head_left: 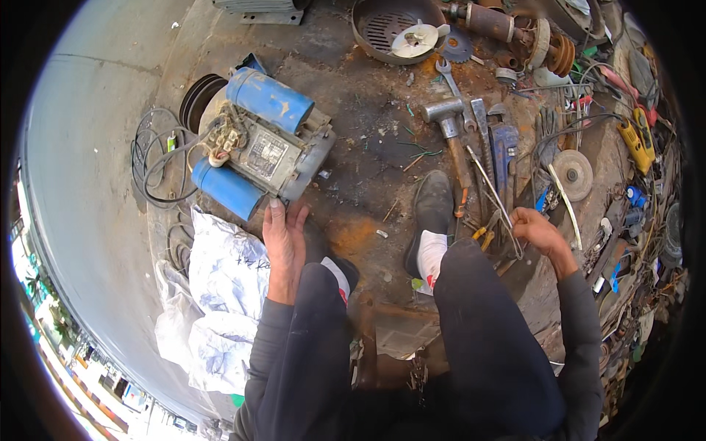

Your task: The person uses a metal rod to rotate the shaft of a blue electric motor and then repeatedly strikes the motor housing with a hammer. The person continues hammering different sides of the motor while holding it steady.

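An electric motor (268, 156) with a grey finned body lies on the dirty ground at left. Two blue cylinders (271, 99) flank its open, wired terminal area. Against the motor's near edge rests my left hand (285, 239), thumb up and fingers stretched apart; it does not wrap round the motor. On the right, my right hand (543, 234) has its fingers curled at a thin metal rod (491, 184) and seems to pinch it near its lower end. The rod slants over a wooden-handled hammer (446, 117) and other tools; the fingertips are partly hidden.
An open-end wrench (452, 81), a blue pipe wrench (504, 151) and a grinding disc (572, 175) lie at right. A yellow multimeter-like tool (635, 147) sits among scrap. Far off stand a rusty round housing (379, 44) and a rotor (491, 23). A white sack (226, 257) lies by my left forearm.
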